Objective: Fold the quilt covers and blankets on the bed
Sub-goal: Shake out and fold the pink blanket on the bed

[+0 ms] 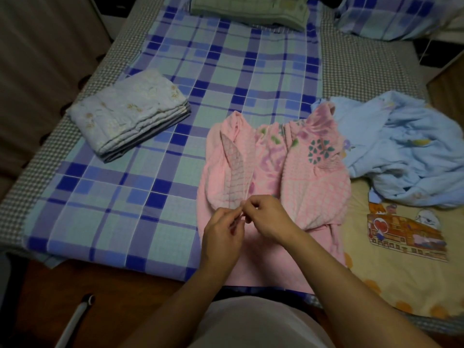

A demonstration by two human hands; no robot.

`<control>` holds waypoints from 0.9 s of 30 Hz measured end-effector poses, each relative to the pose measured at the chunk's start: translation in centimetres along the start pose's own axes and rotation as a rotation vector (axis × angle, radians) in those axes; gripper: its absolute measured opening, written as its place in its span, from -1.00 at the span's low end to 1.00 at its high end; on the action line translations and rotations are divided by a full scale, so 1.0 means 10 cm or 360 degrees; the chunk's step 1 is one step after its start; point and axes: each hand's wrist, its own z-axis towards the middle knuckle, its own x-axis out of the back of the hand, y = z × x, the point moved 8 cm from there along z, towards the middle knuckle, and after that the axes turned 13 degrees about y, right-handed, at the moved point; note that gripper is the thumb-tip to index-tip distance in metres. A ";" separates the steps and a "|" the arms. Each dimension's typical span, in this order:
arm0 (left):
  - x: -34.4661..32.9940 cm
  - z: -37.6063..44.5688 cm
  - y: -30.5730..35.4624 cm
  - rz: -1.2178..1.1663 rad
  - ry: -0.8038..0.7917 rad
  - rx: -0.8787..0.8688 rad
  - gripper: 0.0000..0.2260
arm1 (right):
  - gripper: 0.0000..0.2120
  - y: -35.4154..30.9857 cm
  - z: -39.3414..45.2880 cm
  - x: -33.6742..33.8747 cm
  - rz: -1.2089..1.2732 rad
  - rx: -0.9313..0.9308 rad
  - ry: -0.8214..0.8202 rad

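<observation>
Head view: at lower centre an edge of the pink blanket point(273, 172) is pinched by the left hand point(222, 228) and right hand point(267, 217), fingers curled, hands touching. Crumpled light blue cover point(401, 146) is seen right of it. Folded pale floral quilt point(128, 114) lies at left on the plaid sheet point(200, 71). Folded green blanket point(251, 8) is seen at top.

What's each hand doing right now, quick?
Left hand: pinching the near edge of the pink patterned blanket.
Right hand: fingers curled, pinching the same edge beside the left.
</observation>
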 end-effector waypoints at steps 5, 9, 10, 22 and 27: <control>-0.17 0.04 -0.23 0.0395 -0.0172 0.0318 -0.74 | -0.70 -0.19 -0.01 -0.08 -0.0067 0.0181 0.0006; -0.01 0.38 -0.59 0.0685 -0.0191 0.0316 -0.75 | -0.73 -0.30 0.00 -0.16 -0.0099 0.0293 -0.0126; 0.21 0.51 -0.83 0.0556 -0.0082 0.0552 -0.65 | -0.72 -0.17 0.01 -0.21 -0.0204 0.0249 -0.0208; 1.67 0.91 -1.85 -0.1116 0.0822 0.1719 -0.68 | -0.32 1.57 -0.93 -1.76 -0.1396 0.0154 -0.0553; 2.24 0.96 -1.95 -0.0879 0.0981 0.1568 -0.69 | -0.78 1.34 -0.44 -1.12 -0.1363 0.0151 -0.0072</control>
